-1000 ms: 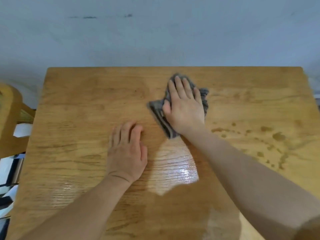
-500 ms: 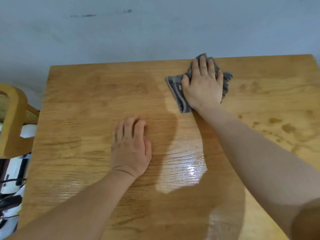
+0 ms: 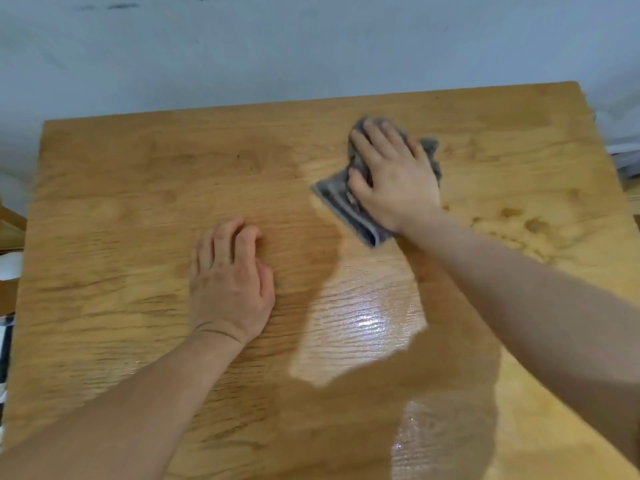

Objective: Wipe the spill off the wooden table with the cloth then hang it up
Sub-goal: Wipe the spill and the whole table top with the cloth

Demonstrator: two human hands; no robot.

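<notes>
Right hand (image 3: pixel 394 178): pressed flat on cloth (image 3: pixel 349 211), fingers straight
Left hand (image 3: pixel 230 282): rested on wooden table (image 3: pixel 114 202), nothing held
Spill (image 3: pixel 535 225): right of cloth

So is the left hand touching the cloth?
Apart. The head view shows bare wood between the left hand, resting on the table, and the cloth.

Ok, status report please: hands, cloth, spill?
Right hand flat on cloth, pressing. Left hand rests on table. Spill drops lie right of cloth, unwiped.
</notes>
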